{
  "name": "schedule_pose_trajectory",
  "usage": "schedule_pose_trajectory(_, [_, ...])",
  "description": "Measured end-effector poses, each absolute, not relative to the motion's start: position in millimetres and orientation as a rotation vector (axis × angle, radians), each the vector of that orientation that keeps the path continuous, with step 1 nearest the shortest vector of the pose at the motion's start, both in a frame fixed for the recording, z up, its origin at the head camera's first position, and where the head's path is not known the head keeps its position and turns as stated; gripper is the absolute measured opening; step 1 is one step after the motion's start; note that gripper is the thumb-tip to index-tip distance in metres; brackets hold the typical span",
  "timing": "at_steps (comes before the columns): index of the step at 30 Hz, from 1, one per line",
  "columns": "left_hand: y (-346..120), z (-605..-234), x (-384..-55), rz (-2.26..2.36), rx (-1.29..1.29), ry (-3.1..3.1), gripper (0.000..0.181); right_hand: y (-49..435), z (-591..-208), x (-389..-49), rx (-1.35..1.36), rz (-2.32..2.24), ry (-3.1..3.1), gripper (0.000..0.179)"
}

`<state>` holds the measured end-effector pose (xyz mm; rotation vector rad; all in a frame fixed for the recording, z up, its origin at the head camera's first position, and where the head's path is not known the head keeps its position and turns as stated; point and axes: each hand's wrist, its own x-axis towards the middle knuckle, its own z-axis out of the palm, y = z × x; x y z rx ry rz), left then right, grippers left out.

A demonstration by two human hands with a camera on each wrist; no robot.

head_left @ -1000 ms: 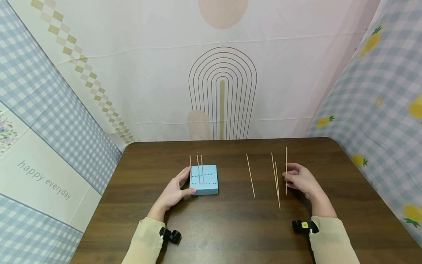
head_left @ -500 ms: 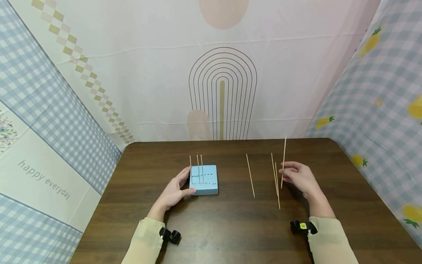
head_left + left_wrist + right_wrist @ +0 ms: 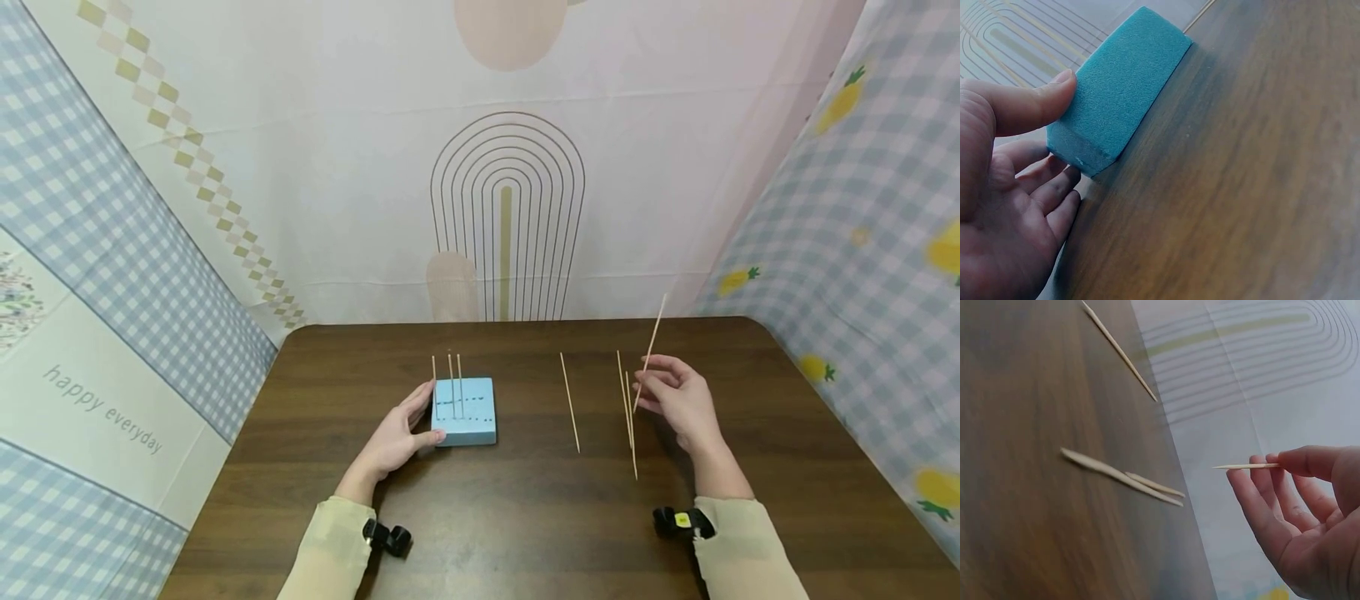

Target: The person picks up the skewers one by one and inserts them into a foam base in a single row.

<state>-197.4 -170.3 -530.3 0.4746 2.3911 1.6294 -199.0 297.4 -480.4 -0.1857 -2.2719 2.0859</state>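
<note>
In the head view, a light blue foam block (image 3: 472, 404) with rows of small holes sits left of the table's middle. Three thin wooden skewers (image 3: 461, 383) stand upright in its left part. My left hand (image 3: 397, 433) holds the block at its left side; the left wrist view shows the thumb on the block's front face (image 3: 1125, 94) and the other fingers by its end. Over on the right, my right hand (image 3: 682, 408) pinches a skewer (image 3: 654, 336) between thumb and fingertips, its top leaning right. A pointed end of this skewer (image 3: 1244, 466) shows in the right wrist view.
Between block and right hand, a single skewer (image 3: 570, 402) lies on the brown wooden table (image 3: 510, 508). Closer to that hand lie two more skewers (image 3: 624, 385), side by side. A patterned cloth (image 3: 360, 192) hangs behind the table's back edge.
My right hand has moved slightly left, and the skewer in it has risen and tilted, its top going right. The left hand and the block stay in place.
</note>
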Motion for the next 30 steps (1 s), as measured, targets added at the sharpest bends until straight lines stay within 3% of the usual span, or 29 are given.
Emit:
schedule_pose_trajectory(13, [-171.8, -531.1, -197.3, 1.635, 0.471, 2.384, 0.09, 260.3, -473.2, -196.5, -0.138, 2.053, -2.256, 0.032])
schedule_pose_trajectory(30, [-172.6, -531.3, -198.3, 1.651, 0.447, 2.364, 0.093, 178.0, -472.7, -202.9, 0.107, 2.136, -2.32, 0.027])
